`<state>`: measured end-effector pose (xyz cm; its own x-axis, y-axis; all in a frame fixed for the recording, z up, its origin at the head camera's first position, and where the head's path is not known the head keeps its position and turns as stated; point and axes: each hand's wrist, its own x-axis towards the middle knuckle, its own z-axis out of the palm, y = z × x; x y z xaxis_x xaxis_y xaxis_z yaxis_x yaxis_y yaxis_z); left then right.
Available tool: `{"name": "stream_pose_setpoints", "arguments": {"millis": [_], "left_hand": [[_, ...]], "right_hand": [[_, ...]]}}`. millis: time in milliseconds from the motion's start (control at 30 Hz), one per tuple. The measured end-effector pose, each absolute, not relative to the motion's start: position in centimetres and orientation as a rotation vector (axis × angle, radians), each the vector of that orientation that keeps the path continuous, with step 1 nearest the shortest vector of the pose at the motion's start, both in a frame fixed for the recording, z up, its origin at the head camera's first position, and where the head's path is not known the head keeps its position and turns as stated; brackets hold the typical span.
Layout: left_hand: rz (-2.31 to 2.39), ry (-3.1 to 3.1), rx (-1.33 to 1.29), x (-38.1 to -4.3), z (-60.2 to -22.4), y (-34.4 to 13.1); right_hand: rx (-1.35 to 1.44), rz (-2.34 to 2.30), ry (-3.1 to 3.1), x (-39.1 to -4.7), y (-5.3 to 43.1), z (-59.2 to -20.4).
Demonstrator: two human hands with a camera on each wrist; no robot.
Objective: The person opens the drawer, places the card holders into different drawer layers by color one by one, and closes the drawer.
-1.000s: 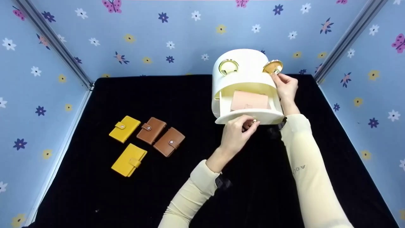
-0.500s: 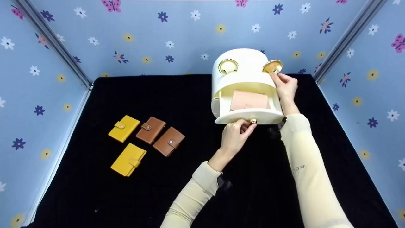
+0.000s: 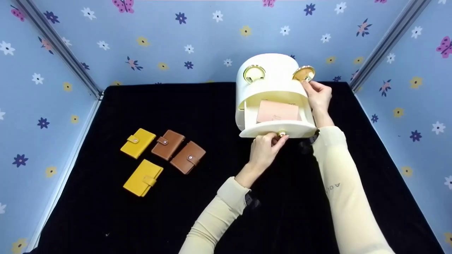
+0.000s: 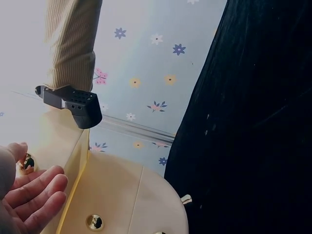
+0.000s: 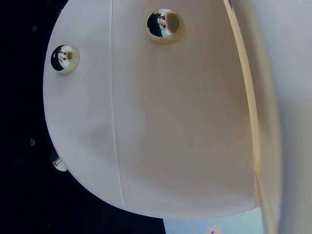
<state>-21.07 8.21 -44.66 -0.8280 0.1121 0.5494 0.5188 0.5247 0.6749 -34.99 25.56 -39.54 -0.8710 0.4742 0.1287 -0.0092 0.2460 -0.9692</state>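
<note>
A white rounded drawer box stands near the back wall, its top drawer pulled out. Inside that drawer lies a pink wallet. My left hand has thumb and index finger at the drawer's gold knob; the left wrist view shows the knob between them, the other fingers loosely bent. With the fingertips of my right hand I pinch the lower edge of the gold-rimmed round ear on the box's right. No hand shows in the right wrist view, only the box front.
Two yellow wallets and two brown wallets lie to the left on a black cloth. Another gold-rimmed ear is on the box's left. Lower gold knobs stick out from the front. Flower-patterned walls enclose the table.
My left fingers have shifted slightly at the knob, which shows more than a second ago. The right hand, the drawer and the wallets stay in place.
</note>
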Motion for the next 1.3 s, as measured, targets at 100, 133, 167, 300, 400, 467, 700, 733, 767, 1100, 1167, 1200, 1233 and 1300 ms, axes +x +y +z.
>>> {"name": "stream_pose_setpoints", "arguments": {"millis": [100,133,167,300,400,467,700,733,767,1100,1167,1200,1233,1300], "left_hand": [[-1.218,-2.322,-0.521,-21.1,-44.6,8.3],[-1.207,-2.322,-0.523,-21.2,-44.6,8.3],[-1.194,-2.321,-0.524,-21.2,-44.6,8.3],[-1.181,-2.313,-0.521,-21.7,-44.4,8.2],[-1.191,-2.313,-0.515,-22.1,-44.2,8.2],[-1.189,-2.317,-0.506,-22.4,-44.1,8.2],[-1.178,-2.335,-0.494,-23.8,-43.9,8.4],[-1.185,-2.34,-0.494,-24.0,-43.8,8.4],[-1.188,-2.348,-0.489,-24.2,-43.8,8.4],[-1.184,-2.415,-0.453,-26.3,-43.2,8.3],[-1.175,-2.425,-0.447,-26.6,-43.1,8.3],[-1.17,-2.43,-0.442,-26.9,-43.1,8.3],[-1.167,-2.433,-0.439,-27.0,-43.1,8.3],[-1.159,-2.44,-0.43,-27.5,-43.0,8.3]], "right_hand": [[-0.433,1.67,-2.128,-35.0,25.6,-39.5],[-0.437,1.668,-2.135,-35.0,25.6,-39.5],[-0.439,1.664,-2.141,-35.0,25.6,-39.5],[-0.445,1.667,-2.146,-34.9,25.7,-39.4],[-0.439,1.687,-2.128,-34.9,25.7,-39.3],[-0.431,1.701,-2.12,-34.8,25.6,-39.3],[-0.411,1.719,-2.1,-34.8,25.6,-39.2],[-0.408,1.717,-2.101,-34.8,25.6,-39.2],[-0.406,1.728,-2.097,-34.8,25.6,-39.1],[-0.422,1.741,-2.092,-34.8,25.7,-39.2],[-0.433,1.742,-2.1,-34.8,25.7,-39.2],[-0.436,1.739,-2.105,-34.9,25.7,-39.2],[-0.437,1.734,-2.109,-34.9,25.7,-39.2],[-0.436,1.717,-2.114,-34.9,25.6,-39.1]]}}
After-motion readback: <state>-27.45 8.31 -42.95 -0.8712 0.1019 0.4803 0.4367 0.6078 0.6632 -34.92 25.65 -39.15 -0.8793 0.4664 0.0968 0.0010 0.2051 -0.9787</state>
